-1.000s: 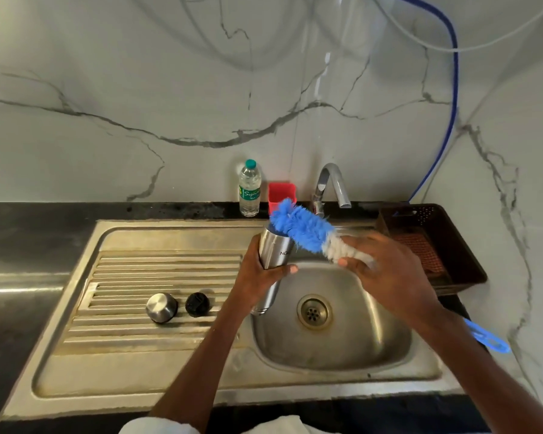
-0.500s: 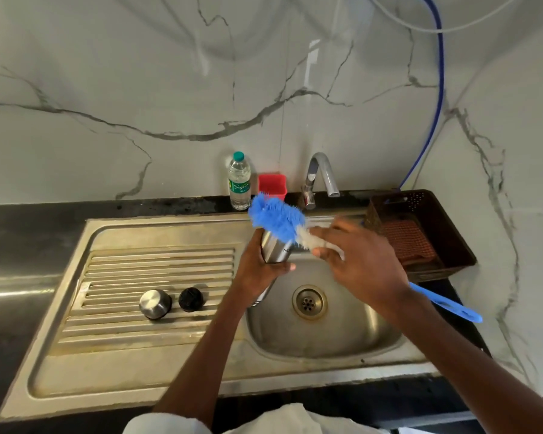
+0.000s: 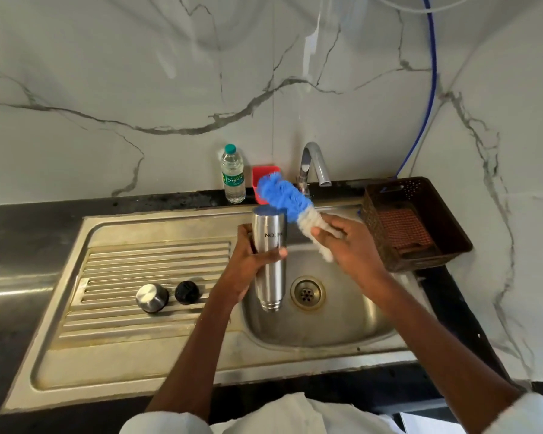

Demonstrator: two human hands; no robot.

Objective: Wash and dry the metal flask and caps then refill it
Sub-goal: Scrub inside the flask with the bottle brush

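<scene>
Mid-frame, the left hand [image 3: 251,264] is gripping the metal flask [image 3: 268,261] over the sink [image 3: 311,333] — the right hand [image 3: 348,242] is clutching the bottle brush [image 3: 284,198] just right of it.

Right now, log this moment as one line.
wash | left hand grips flask over sink | right hand holds brush at its upturned base | caps on drainboard

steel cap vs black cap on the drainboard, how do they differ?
Colour: the steel cap is shiny bare metal, the black cap is dark and matte. Size: the steel cap looks bigger, the black cap smaller. Place: the steel cap lies to the left, the black cap to its right, nearer the basin. Both sit apart on the ribbed drainboard, off the flask, and neither hand touches them.
</scene>
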